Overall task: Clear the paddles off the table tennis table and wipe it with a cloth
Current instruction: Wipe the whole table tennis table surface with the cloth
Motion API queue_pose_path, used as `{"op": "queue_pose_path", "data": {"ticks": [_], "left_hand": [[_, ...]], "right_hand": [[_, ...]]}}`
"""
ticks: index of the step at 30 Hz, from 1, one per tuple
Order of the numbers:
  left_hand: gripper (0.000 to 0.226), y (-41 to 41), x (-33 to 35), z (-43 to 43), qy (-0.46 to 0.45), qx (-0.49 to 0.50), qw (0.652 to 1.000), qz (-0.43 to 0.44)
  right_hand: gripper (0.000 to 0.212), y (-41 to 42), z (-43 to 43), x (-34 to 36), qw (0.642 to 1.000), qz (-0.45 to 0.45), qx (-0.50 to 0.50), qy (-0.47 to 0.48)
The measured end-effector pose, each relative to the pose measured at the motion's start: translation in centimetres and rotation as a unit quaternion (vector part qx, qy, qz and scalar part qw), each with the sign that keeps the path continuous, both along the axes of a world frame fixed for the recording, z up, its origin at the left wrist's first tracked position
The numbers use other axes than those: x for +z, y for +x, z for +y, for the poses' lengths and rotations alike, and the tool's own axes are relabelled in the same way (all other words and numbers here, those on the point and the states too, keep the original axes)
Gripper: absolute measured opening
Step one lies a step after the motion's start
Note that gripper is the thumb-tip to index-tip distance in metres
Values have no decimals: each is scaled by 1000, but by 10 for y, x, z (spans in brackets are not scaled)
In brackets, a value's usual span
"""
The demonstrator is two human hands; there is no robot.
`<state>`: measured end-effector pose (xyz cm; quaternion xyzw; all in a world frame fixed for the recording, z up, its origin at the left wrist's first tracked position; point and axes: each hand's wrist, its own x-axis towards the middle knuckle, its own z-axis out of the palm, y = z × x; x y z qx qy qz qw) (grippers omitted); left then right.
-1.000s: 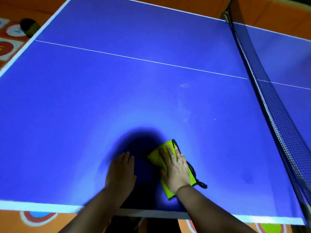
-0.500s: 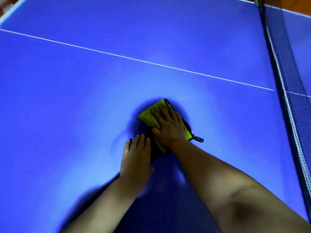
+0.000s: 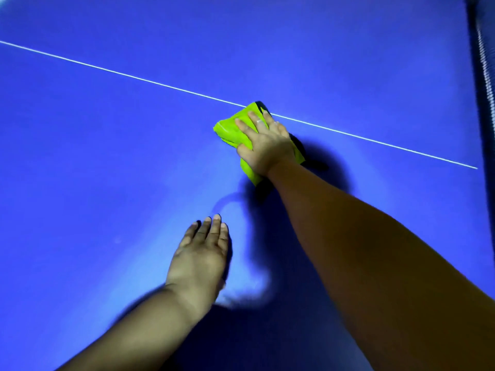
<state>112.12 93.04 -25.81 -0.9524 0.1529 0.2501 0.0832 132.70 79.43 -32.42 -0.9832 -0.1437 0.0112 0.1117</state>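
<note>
Right hand [image 3: 263, 141] flat, fingers straight, pressing folded green cloth [image 3: 227, 129] onto blue surface [image 3: 107, 162]. Palm pressure likely keeps cloth in full contact for wiping. Left hand [image 3: 202, 253] flat on surface nearer, holding nothing, probably bracing the reach. Since earlier frame, cloth pushed farther, now touching white centre line [image 3: 134, 75]. Net [image 3: 483, 62] far right. No paddles in view.

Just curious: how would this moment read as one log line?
step: wipe | right hand: pressing green cloth at white line | left hand: flat on table
</note>
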Motion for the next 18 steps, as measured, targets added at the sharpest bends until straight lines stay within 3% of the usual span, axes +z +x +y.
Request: {"op": "queue_pose_path", "data": {"ticks": [4,8,14,18], "left_hand": [[72,0,2,-9,22,-7,1000,-8],[66,-2,-2,-9,21,7,1000,-15],[91,-6,0,5,-48,34,998,-4],[89,-21,2,14,-85,50,994,-56]], "right_hand": [[64,13,-29,1,1000,5,-12,-29],[73,2,-64,5,996,18,-88,-30],[63,-52,-64,15,992,54,-89,-66],[61,-114,-58,17,990,84,-62,-93]]}}
